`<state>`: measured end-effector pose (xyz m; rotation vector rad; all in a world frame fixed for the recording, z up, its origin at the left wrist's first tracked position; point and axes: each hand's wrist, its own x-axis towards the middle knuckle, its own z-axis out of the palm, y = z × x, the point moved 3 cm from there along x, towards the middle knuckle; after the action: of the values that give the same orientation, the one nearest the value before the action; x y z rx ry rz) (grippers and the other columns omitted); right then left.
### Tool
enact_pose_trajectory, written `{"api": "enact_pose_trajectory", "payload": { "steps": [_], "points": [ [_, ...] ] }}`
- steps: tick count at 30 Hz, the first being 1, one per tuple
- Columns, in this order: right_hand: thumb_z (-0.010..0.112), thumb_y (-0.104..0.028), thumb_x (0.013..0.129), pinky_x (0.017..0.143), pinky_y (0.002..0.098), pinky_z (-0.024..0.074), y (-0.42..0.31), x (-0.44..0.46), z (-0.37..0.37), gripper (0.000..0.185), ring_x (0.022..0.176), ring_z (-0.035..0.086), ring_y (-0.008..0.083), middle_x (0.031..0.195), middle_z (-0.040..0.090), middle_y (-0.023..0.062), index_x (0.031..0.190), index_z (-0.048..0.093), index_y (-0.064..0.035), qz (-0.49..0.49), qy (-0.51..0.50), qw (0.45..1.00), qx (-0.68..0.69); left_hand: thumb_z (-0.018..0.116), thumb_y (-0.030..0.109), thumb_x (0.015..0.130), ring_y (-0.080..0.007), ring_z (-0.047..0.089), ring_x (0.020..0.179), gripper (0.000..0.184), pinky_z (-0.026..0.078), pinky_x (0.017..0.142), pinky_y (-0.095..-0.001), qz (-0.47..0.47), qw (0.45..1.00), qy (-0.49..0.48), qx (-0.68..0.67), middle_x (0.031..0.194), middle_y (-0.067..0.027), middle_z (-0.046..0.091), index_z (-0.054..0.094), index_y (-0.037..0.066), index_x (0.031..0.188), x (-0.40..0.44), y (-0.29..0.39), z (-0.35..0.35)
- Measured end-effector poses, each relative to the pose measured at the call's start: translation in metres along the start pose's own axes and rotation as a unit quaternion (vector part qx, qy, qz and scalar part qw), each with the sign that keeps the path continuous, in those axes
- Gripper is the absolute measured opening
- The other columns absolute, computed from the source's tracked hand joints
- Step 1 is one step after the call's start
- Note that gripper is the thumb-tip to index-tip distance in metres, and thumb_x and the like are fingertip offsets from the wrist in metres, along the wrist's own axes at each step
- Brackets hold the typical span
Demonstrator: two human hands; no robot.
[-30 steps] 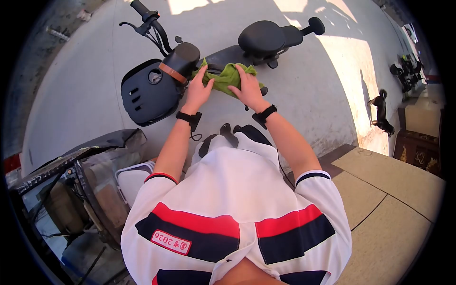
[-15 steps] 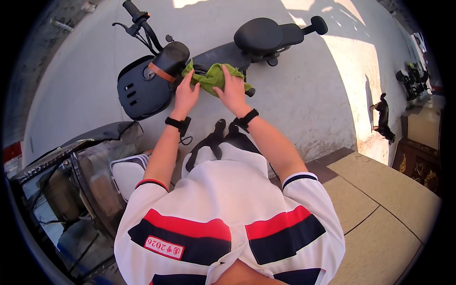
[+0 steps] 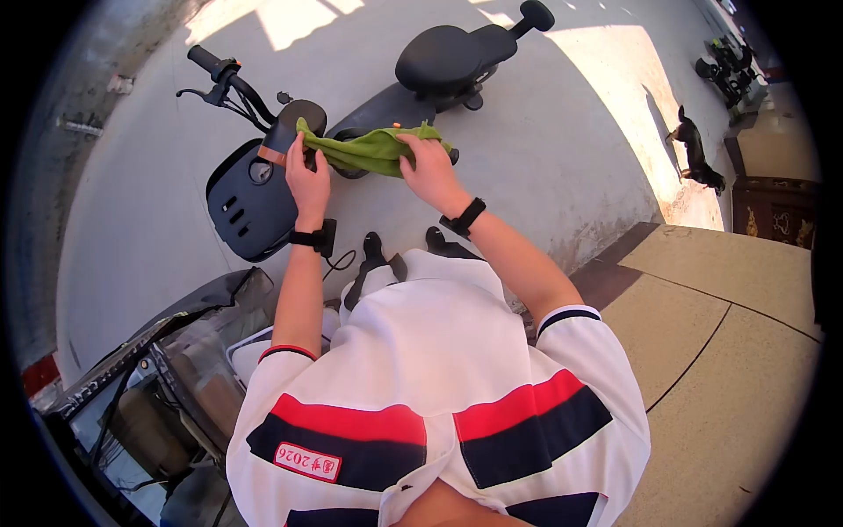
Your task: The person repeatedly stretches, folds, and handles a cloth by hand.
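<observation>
Here's the green cloth (image 3: 373,151), drawn out left to right across the near side of the dark scooter (image 3: 443,57), both ends in hand! The left hand (image 3: 309,183), partly closed, has its left end between thumb and fingers; the right hand (image 3: 430,174), loosely curled, grips it towards the right. Just left of the cloth, the scooter's slotted front basket (image 3: 250,206). Nearer, the white shirt (image 3: 421,342) carries a patch (image 3: 306,461) reading "2026", upside down, its other characters too small to tell. Far right, a black dog (image 3: 694,151)!
</observation>
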<state>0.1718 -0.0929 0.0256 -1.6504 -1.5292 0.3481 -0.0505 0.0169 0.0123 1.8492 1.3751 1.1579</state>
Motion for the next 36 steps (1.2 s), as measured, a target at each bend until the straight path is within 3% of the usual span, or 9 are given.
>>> {"api": "enact_pose_trajectory", "payload": {
  "steps": [3,10,13,16,19,22,26,30,36],
  "points": [
    [0.067,-0.005,0.085,0.092,0.0457,0.0473,-0.020,0.009,0.017,0.035,0.102,0.060,0.0371,0.103,0.067,0.0172,0.119,0.062,-0.0046,-0.047,0.032,0.998,-0.012,0.066,0.002,0.089,-0.0244,0.064,0.092,0.047,0.052,0.083,-0.0351,0.014,1.000,0.023,0.001,0.110,-0.0130,0.065,0.056,0.002,0.135,0.011,-0.008,-0.020],
    [0.068,-0.008,0.083,0.092,0.0454,0.0459,-0.042,0.008,0.053,0.047,0.098,0.058,0.0381,0.099,0.065,0.0166,0.128,0.056,-0.0066,-0.060,0.016,0.995,-0.080,0.069,0.002,0.088,-0.0173,0.053,0.070,0.019,0.047,0.067,-0.0317,0.047,0.996,0.081,-0.003,0.087,-0.0058,0.060,0.063,0.001,0.106,0.026,-0.058,-0.063],
    [0.069,-0.009,0.080,0.097,0.0453,0.0443,-0.042,0.009,0.057,0.048,0.101,0.058,0.0369,0.101,0.065,0.0172,0.126,0.058,-0.0037,-0.042,0.018,0.993,-0.106,0.069,0.003,0.091,-0.0116,0.055,0.073,0.018,0.048,0.069,-0.0268,0.019,0.999,0.042,-0.013,0.093,-0.0026,0.064,0.065,0.001,0.108,0.033,-0.067,-0.068],
    [0.070,-0.011,0.080,0.099,0.0452,0.0437,-0.041,0.012,0.056,0.051,0.105,0.058,0.0366,0.102,0.065,0.0185,0.128,0.056,-0.0019,-0.040,0.027,0.989,-0.140,0.068,0.004,0.092,-0.0121,0.056,0.072,0.016,0.049,0.068,-0.0270,0.029,0.999,0.022,0.003,0.093,-0.0033,0.064,0.065,0.001,0.107,0.042,-0.064,-0.063],
    [0.070,-0.014,0.082,0.102,0.0455,0.0428,-0.031,0.010,0.051,0.056,0.107,0.059,0.0366,0.104,0.065,0.0191,0.134,0.053,-0.0005,0.013,0.029,0.987,-0.159,0.067,0.005,0.091,-0.0206,0.060,0.081,0.019,0.049,0.076,-0.0330,0.041,0.999,-0.004,-0.018,0.097,-0.0087,0.064,0.064,0.001,0.110,0.049,-0.053,-0.048],
    [0.071,-0.018,0.084,0.104,0.0454,0.0424,-0.017,0.001,0.041,0.062,0.108,0.059,0.0373,0.105,0.065,0.0199,0.139,0.050,0.0002,0.046,-0.007,0.975,-0.218,0.066,0.007,0.091,-0.0288,0.063,0.100,0.023,0.049,0.088,-0.0388,0.165,0.983,-0.007,0.082,0.107,-0.0121,0.067,0.065,0.002,0.114,0.059,-0.048,-0.028],
    [0.072,-0.020,0.084,0.104,0.0456,0.0428,-0.009,-0.010,0.031,0.066,0.110,0.058,0.0394,0.110,0.064,0.0223,0.142,0.047,0.0012,0.021,0.018,0.979,-0.201,0.066,0.008,0.091,-0.0332,0.062,0.109,0.031,0.047,0.096,-0.0422,0.197,0.971,-0.065,0.119,0.113,-0.0138,0.068,0.064,0.003,0.122,0.059,-0.044,-0.004],
    [0.076,-0.024,0.083,0.105,0.0466,0.0429,-0.006,-0.006,0.029,0.073,0.115,0.056,0.0427,0.117,0.062,0.0250,0.143,0.044,0.0045,0.033,0.005,0.985,-0.168,0.067,0.007,0.088,-0.0356,0.062,0.108,0.032,0.048,0.094,-0.0439,0.206,0.965,-0.111,0.114,0.114,-0.0161,0.067,0.064,0.001,0.120,0.056,-0.033,0.009],
    [0.080,-0.032,0.081,0.103,0.0460,0.0443,-0.004,0.005,0.030,0.085,0.113,0.057,0.0436,0.117,0.062,0.0263,0.143,0.040,0.0088,0.029,-0.037,0.979,-0.198,0.062,0.006,0.094,-0.0355,0.062,0.110,0.030,0.049,0.095,-0.0400,0.118,0.973,-0.196,-0.025,0.116,-0.0189,0.064,0.060,-0.001,0.123,0.035,-0.020,0.027]
  ]
}}
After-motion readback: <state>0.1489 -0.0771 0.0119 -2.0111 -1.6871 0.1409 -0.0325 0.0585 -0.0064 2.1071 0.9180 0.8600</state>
